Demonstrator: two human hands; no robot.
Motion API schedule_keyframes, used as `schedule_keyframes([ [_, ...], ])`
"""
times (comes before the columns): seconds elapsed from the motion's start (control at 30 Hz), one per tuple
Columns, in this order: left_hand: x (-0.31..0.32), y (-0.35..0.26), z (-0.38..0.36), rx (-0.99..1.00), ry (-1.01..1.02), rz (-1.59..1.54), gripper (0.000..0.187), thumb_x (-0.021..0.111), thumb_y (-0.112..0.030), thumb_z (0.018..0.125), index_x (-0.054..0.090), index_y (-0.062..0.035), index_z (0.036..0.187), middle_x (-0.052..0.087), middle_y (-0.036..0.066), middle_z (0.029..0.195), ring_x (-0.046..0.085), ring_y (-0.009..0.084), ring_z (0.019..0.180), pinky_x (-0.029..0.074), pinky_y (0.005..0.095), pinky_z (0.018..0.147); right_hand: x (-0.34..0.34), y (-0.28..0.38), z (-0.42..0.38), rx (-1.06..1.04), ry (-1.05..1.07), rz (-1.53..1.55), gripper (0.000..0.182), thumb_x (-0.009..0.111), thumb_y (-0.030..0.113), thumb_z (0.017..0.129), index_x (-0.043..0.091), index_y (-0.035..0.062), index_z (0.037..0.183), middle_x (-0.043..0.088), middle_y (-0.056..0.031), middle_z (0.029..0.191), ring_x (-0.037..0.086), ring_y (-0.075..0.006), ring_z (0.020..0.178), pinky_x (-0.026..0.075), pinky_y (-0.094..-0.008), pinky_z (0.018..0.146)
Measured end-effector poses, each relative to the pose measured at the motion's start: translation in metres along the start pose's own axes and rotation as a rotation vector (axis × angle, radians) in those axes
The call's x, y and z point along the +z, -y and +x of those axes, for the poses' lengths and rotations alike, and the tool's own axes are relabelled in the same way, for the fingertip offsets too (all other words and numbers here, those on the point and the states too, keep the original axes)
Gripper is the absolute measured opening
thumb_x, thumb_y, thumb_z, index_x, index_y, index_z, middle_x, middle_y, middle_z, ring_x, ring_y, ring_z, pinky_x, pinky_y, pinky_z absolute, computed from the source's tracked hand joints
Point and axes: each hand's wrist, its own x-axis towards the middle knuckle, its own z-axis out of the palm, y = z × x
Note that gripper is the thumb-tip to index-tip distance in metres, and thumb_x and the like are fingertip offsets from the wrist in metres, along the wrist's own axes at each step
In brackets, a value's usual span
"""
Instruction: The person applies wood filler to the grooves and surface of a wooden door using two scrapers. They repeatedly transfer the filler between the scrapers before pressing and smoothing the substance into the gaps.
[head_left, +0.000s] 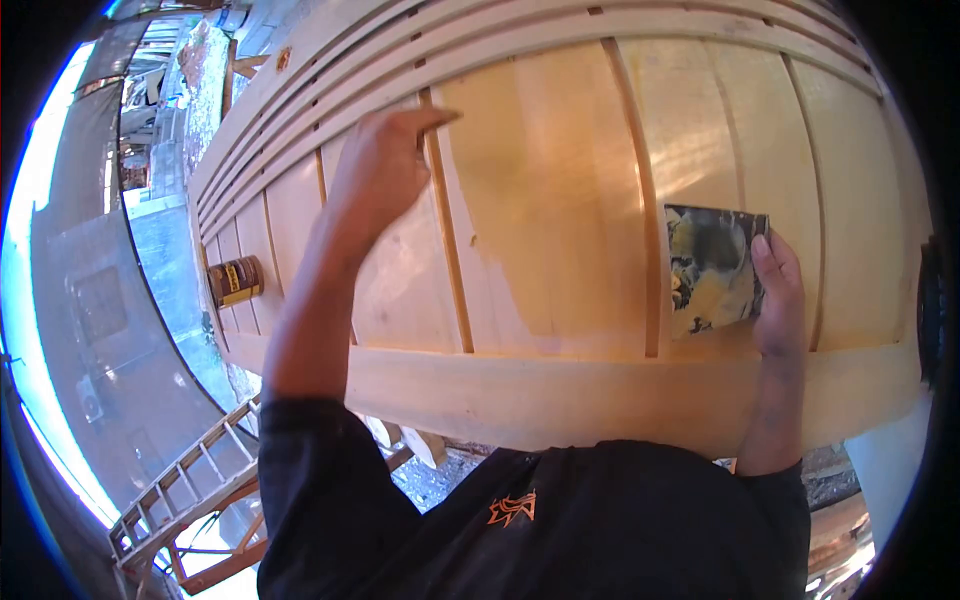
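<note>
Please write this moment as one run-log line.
left hand: over wooden panel, grip unclear | right hand: holding stained flat square | panel: partly glossy | can: at panel's left end

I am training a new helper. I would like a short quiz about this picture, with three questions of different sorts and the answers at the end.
1. Multiple choice: what does the right hand hold?
A) a metal can
B) a smeared flat piece
C) a folded cloth

2. True or false: the labelled can is nearer to the left hand than to the right hand.

3. Fill the gap: the emblem on the black shirt is ______ in colour.

Key: 1. B; 2. true; 3. orange
</note>
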Motion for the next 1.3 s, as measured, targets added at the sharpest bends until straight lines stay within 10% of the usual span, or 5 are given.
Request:
schedule_keyframes([
  [0.17, 0.007, 0.027, 0.075, 0.092, -0.009, -0.029, 0.043, 0.050, 0.007, 0.067, 0.069, -0.0039, 0.105, 0.066, 0.023, 0.092, 0.061, 0.0407, 0.089, 0.048, 0.0422, 0.081, 0.008, 0.011, -0.002, 0.002, 0.028, 0.025, 0.036, 0.049, 0.020, 0.099, 0.053, -0.0066, 0.124, 0.061, -0.0027, 0.106, 0.052, -0.0076, 0.096, 0.039, -0.0227, 0.089],
  [0.57, 0.012, 0.013, 0.116, -0.034, 0.260, 0.000, 0.044, 0.046, 0.014, 0.071, 0.066, 0.0016, 0.108, 0.068, 0.019, 0.102, 0.066, 0.0259, 0.096, 0.048, 0.0329, 0.087, -0.002, 0.008, -0.002, 0.025, 0.026, -0.022, 0.036, 0.048, 0.020, 0.099, 0.053, -0.0071, 0.123, 0.061, -0.0040, 0.108, 0.053, -0.0088, 0.099, 0.039, -0.0234, 0.091],
  [1.13, 0.030, -0.086, -0.090, -0.021, 0.609, -0.124, 0.046, 0.051, 0.011, 0.070, 0.069, -0.0079, 0.108, 0.066, 0.016, 0.098, 0.063, 0.0323, 0.095, 0.050, 0.0405, 0.084, 0.002, 0.010, -0.007, -0.029, 0.072, 0.230, 0.036, 0.050, 0.019, 0.099, 0.053, -0.0051, 0.125, 0.064, -0.0053, 0.110, 0.056, -0.0098, 0.102, 0.042, -0.0244, 0.092],
  [1.3, 0.004, -0.005, 0.027, -0.068, 0.144, -0.018, 0.046, 0.052, 0.003, 0.068, 0.069, -0.0094, 0.108, 0.067, 0.020, 0.098, 0.064, 0.0366, 0.093, 0.049, 0.0412, 0.083, 0.003, 0.010, -0.007, -0.067, 0.057, 0.103, 0.035, 0.049, 0.020, 0.100, 0.055, -0.0050, 0.123, 0.063, -0.0015, 0.105, 0.054, -0.0073, 0.098, 0.041, -0.0225, 0.090],
])
